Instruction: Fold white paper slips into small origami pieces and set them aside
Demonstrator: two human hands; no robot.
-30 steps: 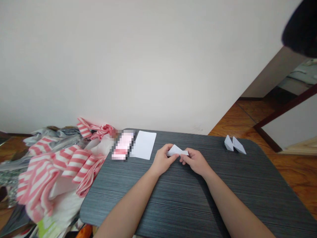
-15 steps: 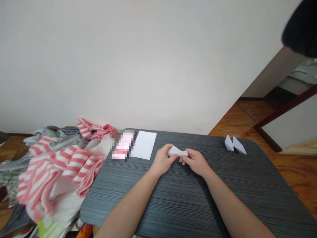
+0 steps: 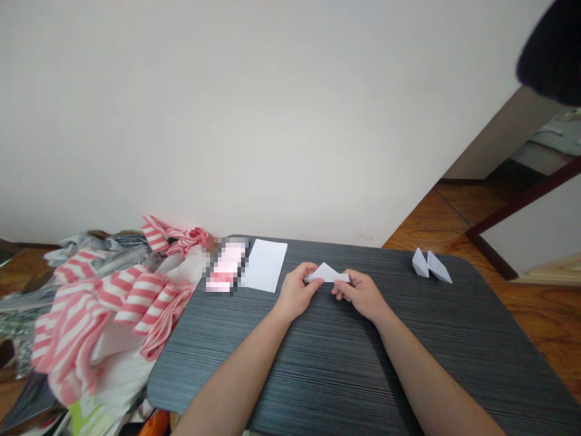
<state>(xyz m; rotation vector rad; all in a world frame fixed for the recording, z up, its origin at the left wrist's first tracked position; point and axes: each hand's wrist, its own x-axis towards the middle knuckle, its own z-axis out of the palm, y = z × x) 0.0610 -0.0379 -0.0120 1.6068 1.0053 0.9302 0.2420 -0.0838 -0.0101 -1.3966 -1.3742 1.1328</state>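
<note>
A small folded white paper (image 3: 325, 272) is held between my two hands above the dark table (image 3: 327, 369). It shows a triangular peak at its middle and a narrow strip along its lower edge. My left hand (image 3: 297, 290) pinches the left end, thumb on the near side. At the right end, my right hand (image 3: 358, 293) grips the strip between thumb and fingers. The fingers behind the paper are partly hidden. To the left of my hands lies a stack of white paper (image 3: 267, 265). Two pointed folded-paper pieces (image 3: 438, 267) sit at the table's far right.
A pixelated, phone-like object (image 3: 227, 264) lies beside the paper stack. Left of the table is a heap of red-and-white striped cloth (image 3: 122, 297) and plastic bags. A pale wall (image 3: 272, 121) rises behind the table. Wooden floor (image 3: 417, 221) shows at the right.
The folded paper has turned in my hands; its triangular peak now points up at the middle and the strip lies level. My right hand has shifted slightly right.
</note>
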